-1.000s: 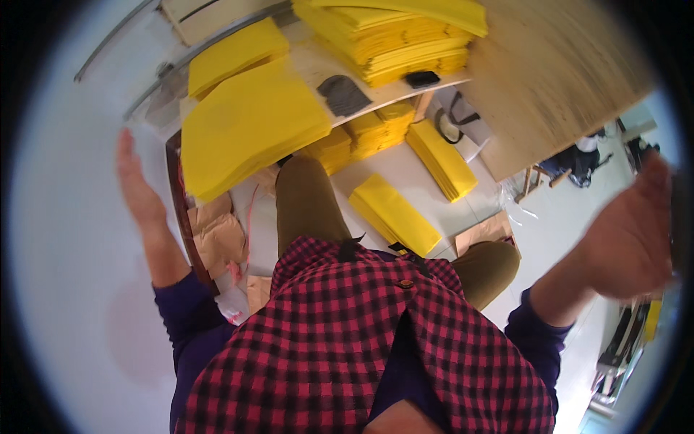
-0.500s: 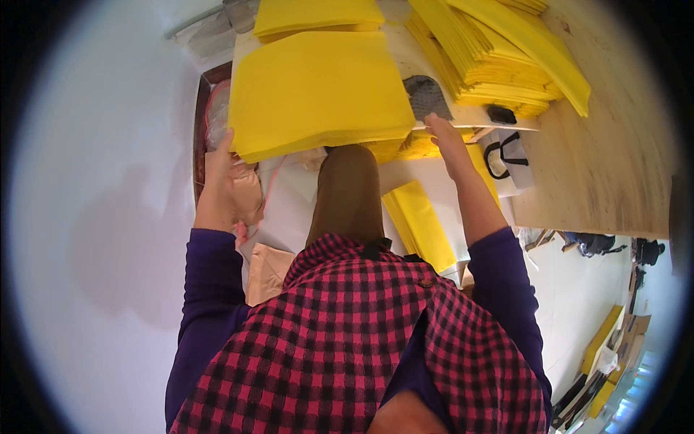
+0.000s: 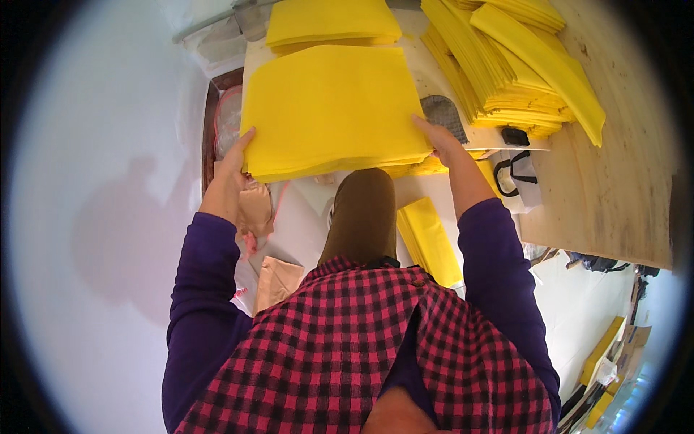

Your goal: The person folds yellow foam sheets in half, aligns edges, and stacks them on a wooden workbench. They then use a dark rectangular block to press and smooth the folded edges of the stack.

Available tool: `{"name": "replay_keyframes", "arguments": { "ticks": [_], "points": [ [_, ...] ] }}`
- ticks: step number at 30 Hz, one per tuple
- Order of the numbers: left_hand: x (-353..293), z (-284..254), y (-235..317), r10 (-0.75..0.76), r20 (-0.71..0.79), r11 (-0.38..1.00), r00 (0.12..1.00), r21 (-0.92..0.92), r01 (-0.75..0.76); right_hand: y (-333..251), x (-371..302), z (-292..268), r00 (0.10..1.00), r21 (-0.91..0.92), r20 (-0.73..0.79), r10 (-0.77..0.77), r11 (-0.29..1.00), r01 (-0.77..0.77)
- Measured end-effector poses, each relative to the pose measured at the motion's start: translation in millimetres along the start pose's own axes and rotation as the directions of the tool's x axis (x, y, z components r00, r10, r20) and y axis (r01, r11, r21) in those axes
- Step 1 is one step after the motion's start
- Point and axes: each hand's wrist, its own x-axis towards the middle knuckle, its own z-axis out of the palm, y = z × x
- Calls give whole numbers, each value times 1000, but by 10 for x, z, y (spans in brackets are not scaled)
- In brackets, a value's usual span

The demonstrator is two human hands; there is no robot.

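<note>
A stack of yellow sheets (image 3: 332, 108) lay squarely between a worker's two hands, its longer axis appearing to run side to side, parallel to the near edge of a pale table (image 3: 431, 81). The left hand (image 3: 231, 165) touched the stack's left side close to the near left corner; the right hand (image 3: 442, 142) met the right side, a fingertip resting on top near the near right corner. Neither hand was clearly nearer: the stack lay inward of both, to the right of the left fingers and to the left of the right. Their undersides were hidden, so whether the fingers grasped the sheets or merely braced them could not be told.

The stack sat at the table's near left corner, its front edge above the worker's brown-clad knee (image 3: 361, 210). A second yellow stack (image 3: 332, 20) lay behind it, toward the far edge; a grey cloth (image 3: 446, 116) and a taller yellow pile (image 3: 524, 69) stood to the right.
</note>
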Motion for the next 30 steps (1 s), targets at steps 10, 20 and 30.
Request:
{"name": "replay_keyframes", "arguments": {
  "ticks": [10, 20, 30],
  "points": [
    [66, 31, 53, -8, 107, 996, 994, -92, 18, -92, 31, 67, 990, 185, 119, -75, 981, 52],
    [3, 49, 81, -41, 126, 977, 991, -200, 66, -188, -115, 58, 976, 209, 212, -51, 978, 5],
    [64, -12, 117, -25, 114, 967, 993, -248, 53, -173, -106, 101, 980, 340, 186, -75, 941, 8]
  ]
}}
